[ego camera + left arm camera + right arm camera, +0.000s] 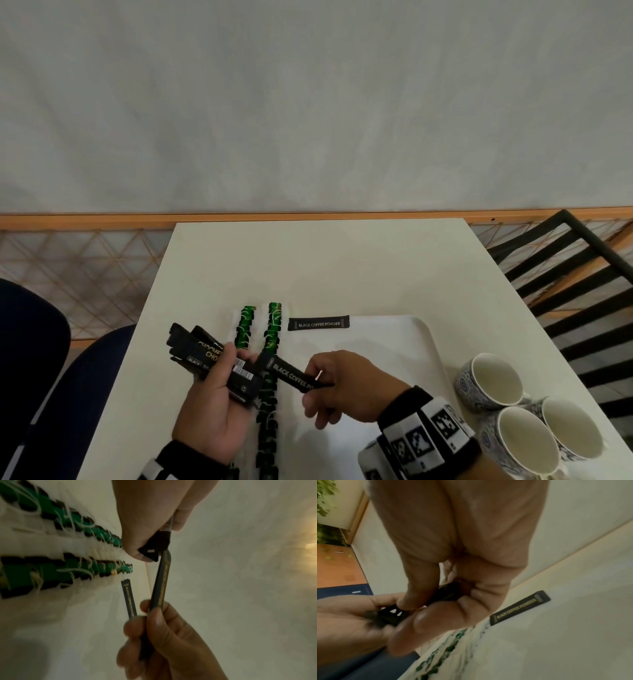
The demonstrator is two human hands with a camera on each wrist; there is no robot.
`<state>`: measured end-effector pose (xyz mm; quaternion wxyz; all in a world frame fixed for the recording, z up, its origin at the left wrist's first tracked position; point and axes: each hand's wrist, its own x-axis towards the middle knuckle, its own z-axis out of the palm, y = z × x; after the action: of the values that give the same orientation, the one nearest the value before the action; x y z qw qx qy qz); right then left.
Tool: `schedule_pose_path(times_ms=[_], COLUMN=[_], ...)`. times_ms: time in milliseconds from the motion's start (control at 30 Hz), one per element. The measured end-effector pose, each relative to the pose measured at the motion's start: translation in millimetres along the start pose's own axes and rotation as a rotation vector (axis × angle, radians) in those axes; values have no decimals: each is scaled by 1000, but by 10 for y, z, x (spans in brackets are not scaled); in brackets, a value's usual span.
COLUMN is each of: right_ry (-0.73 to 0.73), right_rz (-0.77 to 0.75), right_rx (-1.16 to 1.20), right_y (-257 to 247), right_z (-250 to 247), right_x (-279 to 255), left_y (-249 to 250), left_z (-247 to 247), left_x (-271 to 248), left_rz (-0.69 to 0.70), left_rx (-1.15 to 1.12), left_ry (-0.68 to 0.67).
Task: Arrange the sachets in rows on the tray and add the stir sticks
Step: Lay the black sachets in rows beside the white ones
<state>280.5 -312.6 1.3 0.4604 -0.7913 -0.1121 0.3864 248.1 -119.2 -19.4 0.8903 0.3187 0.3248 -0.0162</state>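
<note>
My left hand (224, 375) grips a fanned bundle of black sachets (198, 347) over the tray's left edge. My right hand (317, 380) pinches one end of a single black "Black Coffee Powder" sachet (291, 375); its other end touches the bundle. In the left wrist view this held sachet (163, 580) runs from the right hand (154, 622) up to the left hand (150, 545). Another black sachet (318, 323) (520, 607) lies flat at the far edge of the white tray (411, 346). Two rows of green sachets (272, 329) (72, 569) run along the tray's left side. No stir sticks show.
Three empty patterned cups (493, 380) stand at the table's near right, beside the tray. The cream table (325, 267) stretches beyond the tray. A black slatted chair (575, 274) is at the right, and a dark blue seat (68, 394) at the left.
</note>
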Motion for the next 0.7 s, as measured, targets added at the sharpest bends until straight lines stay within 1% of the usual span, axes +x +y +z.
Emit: schedule_pose_path(times_ms=[67, 200, 367, 500, 700], right_ry=[50, 291, 515, 583, 640], right_rz=[27, 96, 194, 212, 173], right_rx=[-78, -462, -546, -652, -691], right_y=[82, 292, 365, 351, 369], right_z=[-74, -231, -287, -309, -325], right_x=[45, 279, 568, 712, 799], left_y=[67, 68, -27, -78, -84], left_z=[-8, -4, -5, -16, -51], left_x=[-6, -46, -81, -104, -92], left_rz=[40, 69, 38, 35, 35], left_rx=[-21, 61, 128, 176, 166], left_ry=[4, 60, 113, 109, 97])
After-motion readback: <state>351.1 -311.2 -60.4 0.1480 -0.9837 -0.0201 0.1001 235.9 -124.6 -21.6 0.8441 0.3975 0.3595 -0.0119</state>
